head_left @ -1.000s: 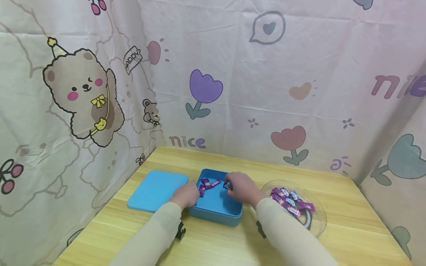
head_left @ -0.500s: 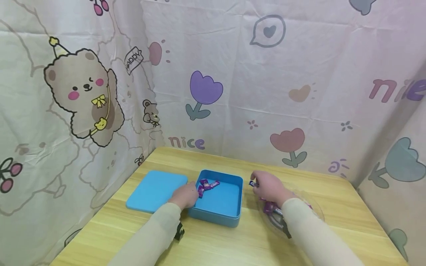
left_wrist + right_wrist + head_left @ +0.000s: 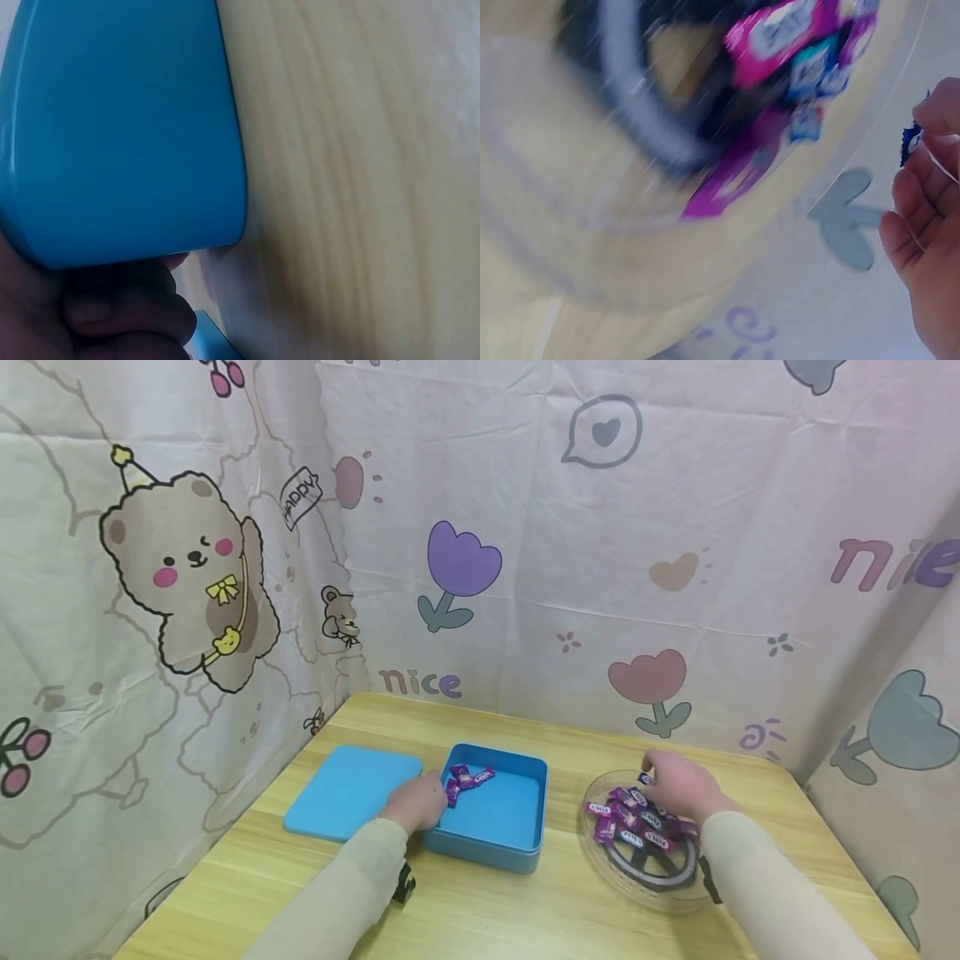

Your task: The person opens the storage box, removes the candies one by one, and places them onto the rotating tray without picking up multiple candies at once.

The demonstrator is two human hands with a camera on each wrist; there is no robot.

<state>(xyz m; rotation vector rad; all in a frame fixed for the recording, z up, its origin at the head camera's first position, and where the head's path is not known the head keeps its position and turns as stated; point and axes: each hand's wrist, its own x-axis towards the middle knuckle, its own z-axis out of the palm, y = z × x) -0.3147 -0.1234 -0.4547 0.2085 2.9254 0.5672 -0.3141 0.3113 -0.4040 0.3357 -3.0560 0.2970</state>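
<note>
Head view: the right hand [image 3: 678,787] pinches a blue-wrapped candy [image 3: 644,777] over the far rim of the clear round dish [image 3: 600,847]. Beside that dish, the left hand [image 3: 417,801] curls over the blue box [image 3: 495,852], gripping its wall.

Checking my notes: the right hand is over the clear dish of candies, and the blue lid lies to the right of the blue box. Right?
Not quite. In the head view the blue lid lies left of the blue box. The right hand is over the clear dish of candies.
</note>
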